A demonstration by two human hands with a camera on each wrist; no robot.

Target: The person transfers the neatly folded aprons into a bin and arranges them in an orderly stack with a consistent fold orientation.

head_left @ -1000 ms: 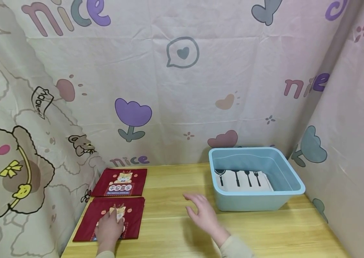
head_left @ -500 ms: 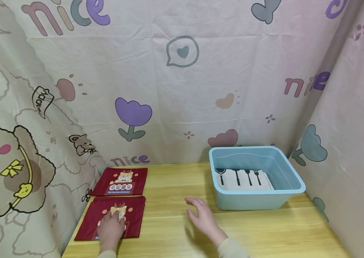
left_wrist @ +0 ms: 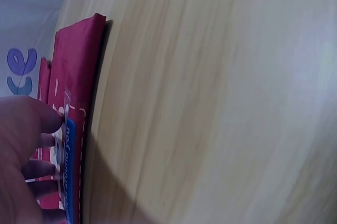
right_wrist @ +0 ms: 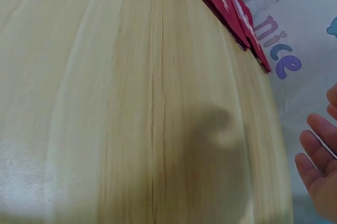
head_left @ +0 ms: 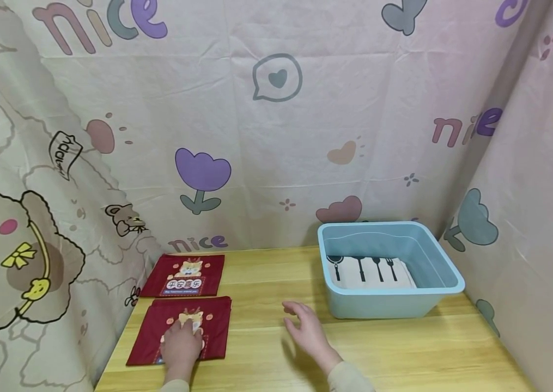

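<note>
My left hand point(head_left: 181, 345) rests on the nearer folded red cloth point(head_left: 217, 326), fingertips touching its printed cat picture. In the left wrist view, the thumb and fingers point(left_wrist: 39, 169) lie against the printed face beside a blue strip of lettering. Just behind is a matching folded red cloth point(head_left: 160, 277), flat on the table, with a cat and Chinese characters on it. My right hand point(head_left: 307, 329) hovers over the wooden table, fingers loosely bent and holding nothing. The right wrist view shows its fingers point(right_wrist: 318, 153) apart from any object.
A light blue plastic bin point(head_left: 384, 305) stands at the right rear. Inside lies a white cloth point(head_left: 369, 274) printed with black kitchen utensils. Patterned curtains point(head_left: 276, 136) enclose the back and both sides of the wooden table point(head_left: 256, 348).
The nearer red cloth has slid a little to the right under my left hand, which moved along with it. My right hand has shifted only slightly.
</note>
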